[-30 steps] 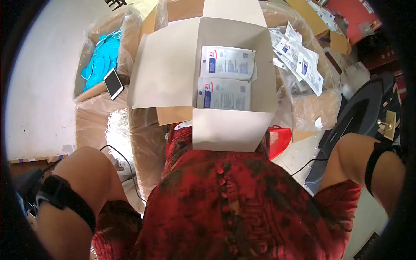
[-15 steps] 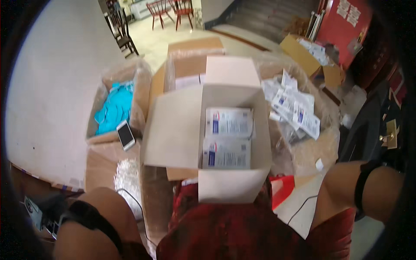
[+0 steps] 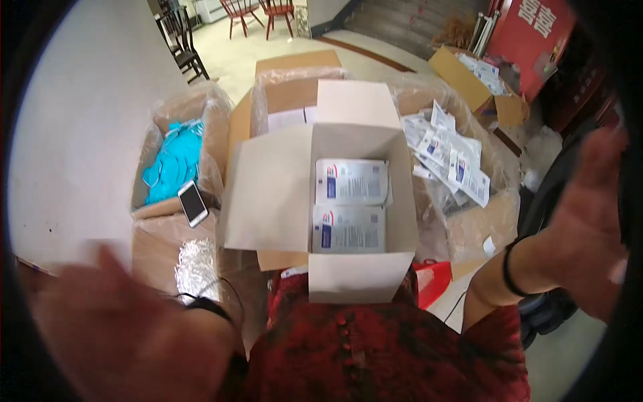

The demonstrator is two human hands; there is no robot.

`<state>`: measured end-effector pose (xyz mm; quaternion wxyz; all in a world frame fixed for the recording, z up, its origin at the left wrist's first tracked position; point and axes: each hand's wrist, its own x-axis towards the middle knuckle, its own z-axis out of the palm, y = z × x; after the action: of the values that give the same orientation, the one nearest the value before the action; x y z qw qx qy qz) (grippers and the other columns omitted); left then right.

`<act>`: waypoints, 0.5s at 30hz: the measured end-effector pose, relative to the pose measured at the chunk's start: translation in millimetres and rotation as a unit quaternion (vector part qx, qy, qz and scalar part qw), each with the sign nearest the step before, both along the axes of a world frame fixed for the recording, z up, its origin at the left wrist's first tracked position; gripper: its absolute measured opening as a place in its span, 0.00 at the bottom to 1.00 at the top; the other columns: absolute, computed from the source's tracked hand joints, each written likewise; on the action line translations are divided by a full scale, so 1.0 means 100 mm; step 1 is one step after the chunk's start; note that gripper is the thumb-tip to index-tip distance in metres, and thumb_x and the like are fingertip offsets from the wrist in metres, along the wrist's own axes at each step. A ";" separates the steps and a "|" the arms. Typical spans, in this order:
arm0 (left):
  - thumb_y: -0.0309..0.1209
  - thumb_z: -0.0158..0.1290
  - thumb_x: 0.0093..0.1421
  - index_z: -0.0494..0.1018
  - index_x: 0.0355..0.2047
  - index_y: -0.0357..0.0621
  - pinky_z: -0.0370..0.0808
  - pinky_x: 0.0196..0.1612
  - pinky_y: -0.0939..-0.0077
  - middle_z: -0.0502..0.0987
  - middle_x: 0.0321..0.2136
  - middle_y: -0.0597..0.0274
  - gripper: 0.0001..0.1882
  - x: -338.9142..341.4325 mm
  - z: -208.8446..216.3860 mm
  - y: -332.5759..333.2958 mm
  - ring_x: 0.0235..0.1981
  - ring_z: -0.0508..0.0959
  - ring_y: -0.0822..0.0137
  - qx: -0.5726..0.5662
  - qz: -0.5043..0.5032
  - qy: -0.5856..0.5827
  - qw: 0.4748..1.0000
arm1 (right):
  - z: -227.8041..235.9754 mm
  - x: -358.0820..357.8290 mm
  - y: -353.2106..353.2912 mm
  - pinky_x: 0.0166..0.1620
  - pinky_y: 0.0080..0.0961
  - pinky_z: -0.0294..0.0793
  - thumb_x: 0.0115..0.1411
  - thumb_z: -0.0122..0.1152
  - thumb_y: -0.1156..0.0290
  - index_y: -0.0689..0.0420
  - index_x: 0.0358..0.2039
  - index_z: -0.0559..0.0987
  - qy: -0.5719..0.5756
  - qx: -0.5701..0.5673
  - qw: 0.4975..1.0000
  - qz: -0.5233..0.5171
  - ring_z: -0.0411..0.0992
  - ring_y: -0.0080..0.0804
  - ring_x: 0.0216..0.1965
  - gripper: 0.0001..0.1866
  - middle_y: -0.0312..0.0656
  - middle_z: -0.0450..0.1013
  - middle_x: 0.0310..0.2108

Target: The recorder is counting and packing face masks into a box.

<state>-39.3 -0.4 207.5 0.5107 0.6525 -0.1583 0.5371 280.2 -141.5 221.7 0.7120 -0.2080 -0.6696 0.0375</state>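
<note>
- Ahead, two white pouches (image 3: 351,182) with blue-and-red print lie face-up inside the wide-flapped cardboard carton (image 3: 271,191).
- My left hand (image 3: 130,321), low at left, is blurred — thumb up, spread wide.
- My right hand (image 3: 589,231) stands far right — wide too, pointing upward.

Bright floor (image 3: 281,50) at the back, black corners, bent lines near the rim, left hand (image 3: 127,328) very blurry, right hand (image 3: 589,228) blurry too, boxes clearer

A head-worn fisheye looks forward and down over an open carton (image 3: 358,142).
</note>
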 end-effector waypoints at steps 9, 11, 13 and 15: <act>0.36 0.50 0.59 0.73 0.27 0.47 0.62 0.25 0.79 0.71 0.26 0.60 0.08 0.81 -0.17 -0.46 0.23 0.64 0.73 0.021 -0.075 0.000 0.997 | -0.05 -1.14 0.29 0.18 0.23 0.68 0.51 0.61 0.62 0.50 0.29 0.76 -0.094 -0.141 0.985 0.026 0.66 0.27 0.15 0.08 0.42 0.72 0.25; 0.36 0.49 0.60 0.73 0.27 0.47 0.62 0.26 0.78 0.70 0.25 0.61 0.08 0.67 0.00 -0.34 0.23 0.64 0.73 0.064 -0.060 0.078 0.993 | 0.02 -1.22 0.24 0.13 0.14 0.61 0.44 0.67 0.67 0.49 0.26 0.79 -0.039 -0.162 0.986 -0.020 0.62 0.18 0.11 0.07 0.34 0.69 0.18; 0.36 0.49 0.60 0.72 0.27 0.48 0.61 0.26 0.78 0.70 0.24 0.61 0.09 0.67 0.16 -0.31 0.23 0.63 0.73 0.103 -0.079 0.133 0.983 | 0.03 -1.02 0.13 0.13 0.14 0.59 0.43 0.66 0.68 0.50 0.26 0.79 -0.090 -0.120 0.988 -0.028 0.61 0.18 0.10 0.07 0.34 0.68 0.17; 0.37 0.48 0.60 0.72 0.26 0.48 0.61 0.27 0.77 0.69 0.23 0.61 0.09 0.50 0.24 -0.24 0.24 0.63 0.73 0.100 -0.021 0.171 0.980 | 0.07 -0.84 0.26 0.12 0.15 0.58 0.43 0.65 0.69 0.52 0.26 0.78 -0.112 -0.110 0.987 0.019 0.59 0.19 0.10 0.08 0.35 0.66 0.16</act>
<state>10.5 -24.6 231.8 0.4741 0.7789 -0.1350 0.3877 195.8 -115.2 228.4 0.6044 -0.2749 -0.7409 0.1011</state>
